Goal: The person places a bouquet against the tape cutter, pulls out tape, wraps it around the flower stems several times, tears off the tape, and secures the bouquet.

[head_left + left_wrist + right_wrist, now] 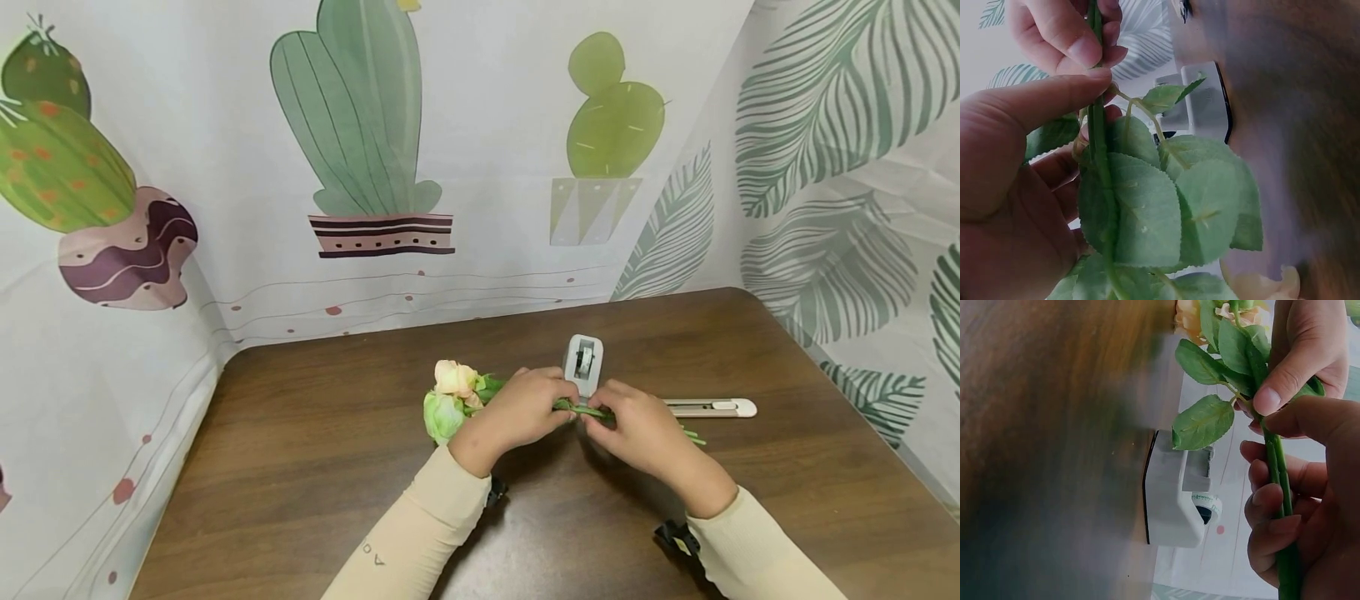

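My left hand (525,408) pinches a small bunch of flowers by its green stems (1286,550), thumb pressed on them just by the leaves (1144,206). Close beside it, my right hand (637,427) curls its fingers round the lower stems, and the two thumbs nearly meet. The flower heads, a peach bloom (454,377) and a pale green one (442,417), point left past my left wrist. Cut stem ends (696,437) stick out beyond the right hand. Just behind the fingertips stands a white tape dispenser (1169,512) with a tape roll (1212,503) in it.
A utility knife (705,407) with a white end lies on the brown table (315,467), partly behind my right hand. A printed cloth (495,125) with cacti and leaves hangs behind the table's far edge and along its sides.
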A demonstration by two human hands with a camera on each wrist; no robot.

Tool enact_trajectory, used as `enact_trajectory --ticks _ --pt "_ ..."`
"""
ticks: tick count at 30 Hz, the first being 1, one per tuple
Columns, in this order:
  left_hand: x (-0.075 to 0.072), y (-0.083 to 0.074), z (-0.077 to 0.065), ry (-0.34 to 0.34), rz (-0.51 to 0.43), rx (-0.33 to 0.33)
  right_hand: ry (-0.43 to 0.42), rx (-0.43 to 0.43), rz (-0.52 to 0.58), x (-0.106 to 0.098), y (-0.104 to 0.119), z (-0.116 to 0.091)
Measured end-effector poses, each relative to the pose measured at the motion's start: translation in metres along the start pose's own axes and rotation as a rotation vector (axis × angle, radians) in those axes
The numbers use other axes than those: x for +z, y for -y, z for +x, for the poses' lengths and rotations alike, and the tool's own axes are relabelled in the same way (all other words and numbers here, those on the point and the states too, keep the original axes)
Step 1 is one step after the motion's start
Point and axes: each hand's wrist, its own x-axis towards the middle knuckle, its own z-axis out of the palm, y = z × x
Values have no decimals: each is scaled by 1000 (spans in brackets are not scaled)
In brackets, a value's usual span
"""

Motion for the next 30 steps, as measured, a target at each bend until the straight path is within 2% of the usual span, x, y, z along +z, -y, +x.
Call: enact_trajectory --ticks 8,23,30 --pt "1 0 1 -6 -2 3 14 -4 15 1 -1 1" --pt "6 0 2 -46 55 11 47 26 38 1 0 1" --pt "7 -1 3 -55 51 -15 33 26 56 0 -1 0"
